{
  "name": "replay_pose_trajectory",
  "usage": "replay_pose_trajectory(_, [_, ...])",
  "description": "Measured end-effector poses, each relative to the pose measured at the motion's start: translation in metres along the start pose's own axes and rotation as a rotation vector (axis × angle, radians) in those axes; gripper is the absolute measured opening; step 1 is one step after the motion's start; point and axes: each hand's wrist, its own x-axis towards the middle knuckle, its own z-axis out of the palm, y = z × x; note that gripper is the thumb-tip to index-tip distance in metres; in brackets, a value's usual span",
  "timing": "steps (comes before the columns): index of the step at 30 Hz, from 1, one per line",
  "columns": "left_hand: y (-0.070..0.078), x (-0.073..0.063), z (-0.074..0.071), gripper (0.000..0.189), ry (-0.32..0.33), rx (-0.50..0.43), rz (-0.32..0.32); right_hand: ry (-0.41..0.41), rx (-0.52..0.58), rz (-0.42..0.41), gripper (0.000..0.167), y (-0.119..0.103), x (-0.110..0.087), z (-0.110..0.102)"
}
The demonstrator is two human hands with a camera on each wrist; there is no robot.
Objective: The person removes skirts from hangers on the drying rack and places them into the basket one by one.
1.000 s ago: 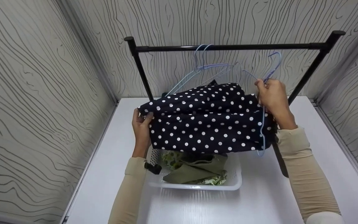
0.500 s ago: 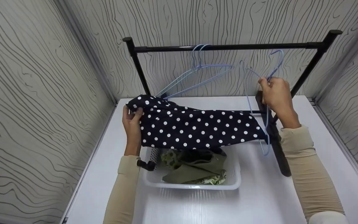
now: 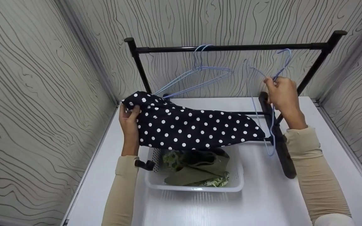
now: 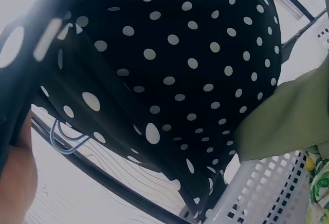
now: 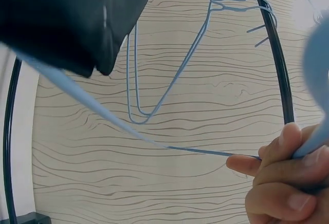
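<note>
A navy cloth garment with white polka dots (image 3: pixel 193 130) stretches across the middle of the head view, above a white basket (image 3: pixel 196 188). My left hand (image 3: pixel 129 124) grips its upper left end between thumb and fingers. On the right, my right hand (image 3: pixel 283 94) holds a light blue wire hanger (image 3: pixel 284 67) just below its hook. The garment's tapering right end reaches the hanger's lower part and overlaps it in the head view. The right wrist view shows my fingers curled round the hanger (image 5: pixel 103 112), with the dark cloth (image 5: pixel 67 18) hanging close to its far arm.
A black clothes rack (image 3: pixel 231 47) stands behind, with two blue hangers (image 3: pixel 181 77) on its rail. Its right foot (image 3: pixel 284 160) lies beside the basket. Olive green cloth (image 3: pixel 196 171) and leafy printed cloth (image 3: pixel 217 181) lie in the basket. Patterned walls enclose the white table.
My left hand has moved left with the garment. The garment's right part has dropped away from my right hand and narrowed. My right hand and the hanger have shifted slightly right.
</note>
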Motion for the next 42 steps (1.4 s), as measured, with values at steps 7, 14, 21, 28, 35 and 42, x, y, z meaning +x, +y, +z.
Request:
replay_pose_trajectory(7, [0.013,0.001,0.003,0.035,-0.004,-0.035,-0.007,-0.021,0.004,0.001,0.051,0.002,-0.001,-0.002])
replay_pose_trajectory(14, [0.025,-0.002,0.011,0.025,-0.036,-0.018,0.014,-0.076,0.043,-0.021,0.066,0.002,-0.003,0.0])
replay_pose_trajectory(21, [0.039,-0.006,0.02,0.027,-0.06,-0.074,0.048,-0.094,0.041,-0.036,0.058,-0.001,-0.004,0.001])
replay_pose_trajectory(28, [0.052,-0.012,0.034,0.029,-0.118,-0.101,0.125,-0.065,0.084,-0.054,0.04,-0.004,-0.003,0.003])
replay_pose_trajectory(35, [0.067,-0.02,0.048,0.05,-0.191,-0.135,0.121,-0.09,0.104,-0.065,0.043,-0.007,-0.004,0.004])
replay_pose_trajectory(42, [0.084,-0.027,0.061,0.055,-0.251,-0.157,0.157,-0.092,0.11,-0.083,0.043,-0.009,-0.003,0.005])
